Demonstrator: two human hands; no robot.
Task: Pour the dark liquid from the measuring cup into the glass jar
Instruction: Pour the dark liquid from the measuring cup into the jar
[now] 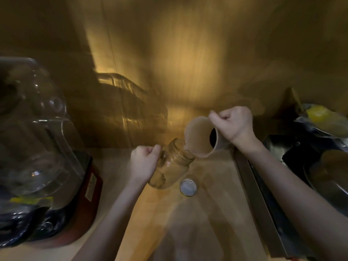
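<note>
My left hand (143, 162) grips the handle of a clear glass jar (170, 166), which is tilted with its mouth toward the upper right, above the counter. My right hand (236, 127) holds the handle of a pale measuring cup (199, 137), tipped down to the left. The cup's spout touches or hangs just over the jar's mouth. Dark liquid (213, 136) shows deep inside the cup by its base. I cannot make out liquid in the jar.
A round white lid (188, 187) lies on the light counter (197, 223) just right of the jar. A large clear blender jug on a red base (88, 185) stands at the left. A metal-edged sink with dishes (320, 166) is at the right.
</note>
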